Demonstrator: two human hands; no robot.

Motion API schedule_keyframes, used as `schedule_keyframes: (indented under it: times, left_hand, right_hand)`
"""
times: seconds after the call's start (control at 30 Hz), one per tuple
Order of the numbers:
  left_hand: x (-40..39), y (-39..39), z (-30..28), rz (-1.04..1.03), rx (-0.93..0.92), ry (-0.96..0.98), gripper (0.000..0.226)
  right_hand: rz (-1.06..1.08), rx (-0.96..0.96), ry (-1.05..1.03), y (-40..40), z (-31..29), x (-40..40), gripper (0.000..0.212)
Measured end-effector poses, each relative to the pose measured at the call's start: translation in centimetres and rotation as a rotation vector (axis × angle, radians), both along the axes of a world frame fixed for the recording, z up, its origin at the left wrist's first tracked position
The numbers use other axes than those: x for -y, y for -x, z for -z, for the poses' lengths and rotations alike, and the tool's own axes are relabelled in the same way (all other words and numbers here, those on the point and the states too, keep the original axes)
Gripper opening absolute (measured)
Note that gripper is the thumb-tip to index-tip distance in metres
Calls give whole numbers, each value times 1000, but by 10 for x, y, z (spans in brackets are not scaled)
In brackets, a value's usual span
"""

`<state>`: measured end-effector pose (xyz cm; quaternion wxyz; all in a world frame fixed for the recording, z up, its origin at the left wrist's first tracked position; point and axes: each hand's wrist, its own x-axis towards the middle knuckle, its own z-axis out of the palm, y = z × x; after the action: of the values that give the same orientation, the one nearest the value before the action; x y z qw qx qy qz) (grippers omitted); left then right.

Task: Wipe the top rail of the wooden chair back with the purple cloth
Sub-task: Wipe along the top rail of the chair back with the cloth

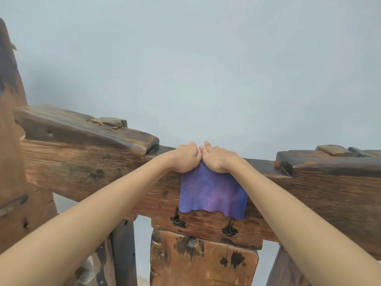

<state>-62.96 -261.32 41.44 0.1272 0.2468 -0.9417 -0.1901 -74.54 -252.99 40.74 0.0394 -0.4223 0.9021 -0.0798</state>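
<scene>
The dark, worn top rail (86,164) of the wooden chair back runs across the view from left to right. A purple cloth (212,193) is draped over the rail's middle and hangs down its near face. My left hand (186,157) and my right hand (219,159) sit side by side on top of the rail, thumbs touching, both pressing down on the upper edge of the cloth. The part of the cloth under the hands and over the far side is hidden.
Raised wooden blocks cap the rail on the left (107,122) and on the right (334,150). A central back slat (202,263) stands below the rail. A tall wooden post (12,141) rises at the far left. A pale blue wall (206,58) lies behind.
</scene>
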Motion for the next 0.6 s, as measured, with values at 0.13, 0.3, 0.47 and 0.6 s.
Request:
schedule_keyframes:
  times: [0.13,0.3,0.47,0.6]
  left_hand:
    - [8,-9,-1,67,29,-76,41]
    - [27,-20,-5,47,-102,-117,26]
    - [39,-29,-13,36,-218,-167,29]
    - [56,-35,-27,23,-268,-276,28]
  right_hand:
    - [-14,-2,38,-6,2,10,64]
    - [-34,22,189,-22,0,27,63]
    - [-26,64,299,-38,-1,41,57]
    - [-8,70,337,-53,-3,54,57]
